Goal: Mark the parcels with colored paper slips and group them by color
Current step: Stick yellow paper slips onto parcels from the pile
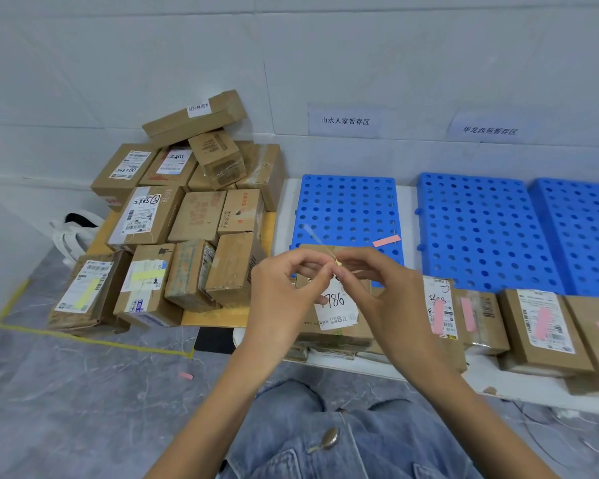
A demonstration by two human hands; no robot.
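view: head camera, looking down over denim-covered knees (325,426) at parcels along a white wall
left hand (284,288): raised above the middle parcel, thumb and forefinger curled together and pinching one end of the yellow slip
right hand (370,281): opposite the left one, fingertips meeting it, pinching the same slip from the other side
fingers (312,261): closed tight on the slip in both hands; the remaining ones loosely bent, holding nothing else
yellow slip (338,262): very small, in the air between the two hands, not on any parcel
middle parcel (339,335): brown box under the hands, far edge over the front of the left blue board, white label with handwritten "7786" partly hidden
blue boards (478,229): three, with round holes, side by side on the white platform
pink slip (386,240): lying loose on the left blue board, just behind the right hand
pink-marked parcels (543,323): a row at the right, in front of the blue boards, each with a pink strip on it
pile of parcels (187,216): at the left on a yellow board, stacked against the wall
yellow-marked parcels (87,292): two at the front of that pile, next to each other
floor (83,392): grey, with yellow tape lines and one small pink piece
wall signs (344,121): two paper sheets with printed characters above the boards
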